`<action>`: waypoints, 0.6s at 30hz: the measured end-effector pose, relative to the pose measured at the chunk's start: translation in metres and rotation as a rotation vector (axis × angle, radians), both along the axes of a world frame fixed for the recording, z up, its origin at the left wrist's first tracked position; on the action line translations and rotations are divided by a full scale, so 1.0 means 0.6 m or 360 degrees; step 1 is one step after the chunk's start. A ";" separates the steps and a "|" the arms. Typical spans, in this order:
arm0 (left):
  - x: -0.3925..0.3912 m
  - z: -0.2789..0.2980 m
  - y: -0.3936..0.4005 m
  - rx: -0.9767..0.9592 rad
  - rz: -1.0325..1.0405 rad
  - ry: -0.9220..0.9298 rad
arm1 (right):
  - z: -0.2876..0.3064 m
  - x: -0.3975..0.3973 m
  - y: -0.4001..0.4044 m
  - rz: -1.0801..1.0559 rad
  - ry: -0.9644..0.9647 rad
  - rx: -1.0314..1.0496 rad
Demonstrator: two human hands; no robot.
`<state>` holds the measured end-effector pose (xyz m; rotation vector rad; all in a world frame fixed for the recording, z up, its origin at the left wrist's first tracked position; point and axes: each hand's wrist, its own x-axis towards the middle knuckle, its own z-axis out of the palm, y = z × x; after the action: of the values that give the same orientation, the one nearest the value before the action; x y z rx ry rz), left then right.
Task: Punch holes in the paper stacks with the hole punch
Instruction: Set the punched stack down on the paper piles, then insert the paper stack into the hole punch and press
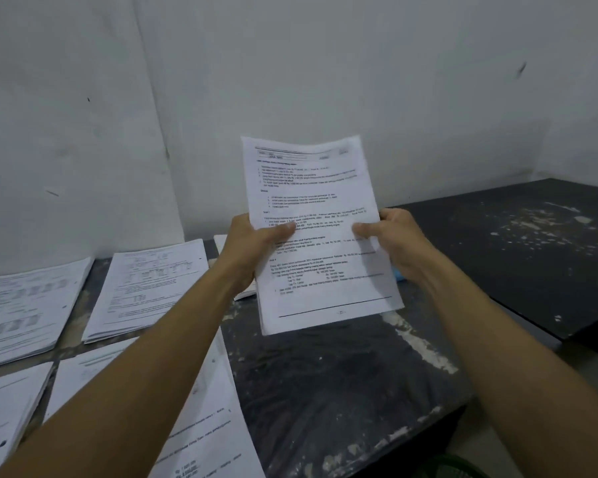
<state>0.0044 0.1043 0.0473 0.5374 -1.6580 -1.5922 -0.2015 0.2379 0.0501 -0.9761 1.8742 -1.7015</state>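
Two hands, left hand (252,241) and right hand (394,239), pinch a thin printed white paper stack (316,232) by its side edges, upright above the dark scuffed desk (342,391), long axis toward 12 o'clock. No hole punch shows. Other white printed stacks (145,288) lie at 9 o'clock; bare desk opens at 3 o'clock.

Dim, flat, cool grey-blue light; source not visible. No hard shadows; soft shade on wall (83,132) at left. Faint sheen on dark table (342,374) near front edge, no strong glare. Wide-angle bend: table edges and wall seam curve toward frame sides. Print on held sheets (311,219) soft, unreadable. Stacks (145,288) at table's left edge slightly blurred. Overall low contrast, mild compression smear.
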 end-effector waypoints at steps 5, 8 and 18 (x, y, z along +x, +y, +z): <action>-0.060 -0.034 -0.010 0.0070 0.0087 -0.0095 | 0.026 -0.061 -0.022 -0.0234 0.0416 0.0138; -0.094 -0.059 -0.016 0.0165 0.0133 -0.0147 | 0.037 -0.102 -0.035 -0.0234 0.0460 0.0203; -0.190 -0.130 -0.015 0.0356 0.0257 -0.0453 | 0.000 -0.205 -0.076 -0.0405 0.1017 0.0353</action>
<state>-0.1096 0.0955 -0.0308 1.0288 -1.5980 -1.6480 -0.3243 0.1921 0.0503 -1.3413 2.6232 -1.3522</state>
